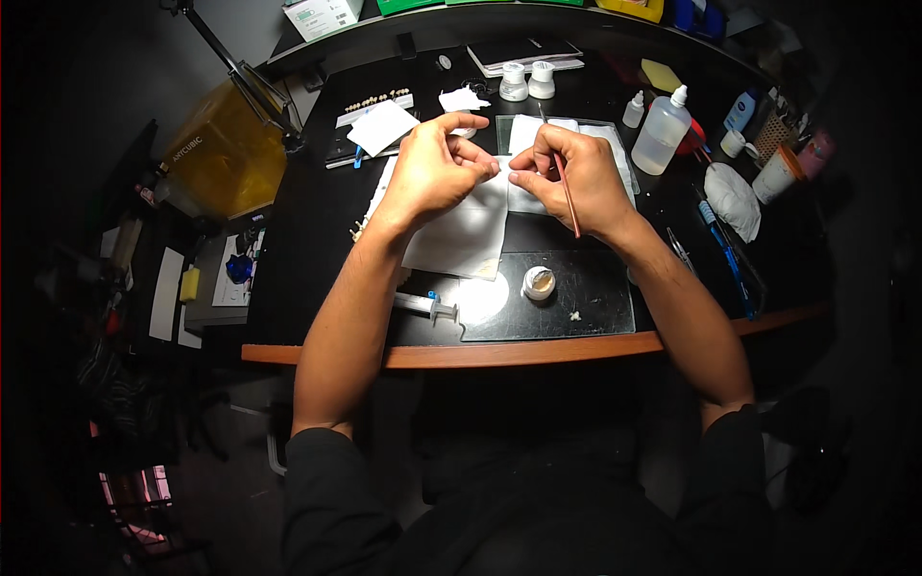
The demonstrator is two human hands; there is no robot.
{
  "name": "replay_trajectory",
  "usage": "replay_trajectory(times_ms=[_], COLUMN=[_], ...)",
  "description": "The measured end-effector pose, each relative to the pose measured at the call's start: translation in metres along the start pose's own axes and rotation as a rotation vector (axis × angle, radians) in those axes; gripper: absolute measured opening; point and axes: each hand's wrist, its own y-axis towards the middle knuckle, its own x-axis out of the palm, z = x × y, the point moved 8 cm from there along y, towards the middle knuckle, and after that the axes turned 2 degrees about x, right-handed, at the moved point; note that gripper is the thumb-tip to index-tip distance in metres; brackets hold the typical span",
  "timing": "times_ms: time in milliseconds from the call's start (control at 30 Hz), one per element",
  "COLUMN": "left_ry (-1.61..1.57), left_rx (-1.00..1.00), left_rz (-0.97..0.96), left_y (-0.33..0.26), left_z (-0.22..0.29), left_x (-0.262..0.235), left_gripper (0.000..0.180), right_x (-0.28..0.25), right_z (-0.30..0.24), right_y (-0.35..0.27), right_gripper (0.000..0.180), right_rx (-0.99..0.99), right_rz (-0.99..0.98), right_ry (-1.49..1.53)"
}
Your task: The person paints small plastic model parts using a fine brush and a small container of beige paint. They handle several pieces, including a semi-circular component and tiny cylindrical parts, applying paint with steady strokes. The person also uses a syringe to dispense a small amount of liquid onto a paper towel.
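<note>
Over the white paper towels, my two hands meet with their fingertips almost touching. My left hand (432,173) is closed in a pinch on a tiny thing at its thumb and fingertips, too small to make out. In my right hand (581,178) a slim brush (569,197) with a reddish-brown handle rests between the fingers, its handle end slanting down toward me. The right thumb and index finger come together close to the left fingertips. Beneath the hands lie a folded paper towel (461,240) and a second white towel (523,197).
Nearer me, a glass slab (595,298) bears a small open jar (539,283). A syringe (423,305) lies to its left. Two white-capped jars (514,83) stand behind the hands. At right are a squeeze bottle (661,134), tweezers (680,250) and a crumpled white bundle (733,200).
</note>
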Motion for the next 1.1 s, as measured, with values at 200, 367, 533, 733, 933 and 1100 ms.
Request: replay_trajectory(times_ms=[200,367,533,733,933,1100], left_ry=[-0.169,-0.214,-0.257,0.365,0.472,0.449], left_rx=[-0.082,-0.098,-0.132,0.125,0.074,0.089], left_rz=[-0.081,-0.071,-0.03,0.103,-0.03,-0.022], left_y=[-0.016,-0.019,-0.02,-0.018,-0.016,-0.016], left_z=[-0.012,-0.011,-0.015,0.006,-0.006,-0.01], left_x=[0.011,0.014,0.015,0.025,0.04,0.031], left_gripper=[0.062,0.065,0.055,0.042,0.038,0.034], right_x=[0.012,0.011,0.006,-0.007,-0.003,0.001], right_z=[0.003,0.002,0.0,0.01,0.019,0.017], right_y=[-0.011,-0.016,-0.015,-0.012,-0.014,-0.014], right_gripper=[0.037,0.034,0.032,0.022,0.018,0.019], right_rx=[0.065,-0.002,0.001,-0.007,0.029,0.009], right_rz=[-0.02,0.023,0.026,0.069,0.022,0.003], right_ry=[0.127,0.082,0.042,-0.008,-0.1,-0.104])
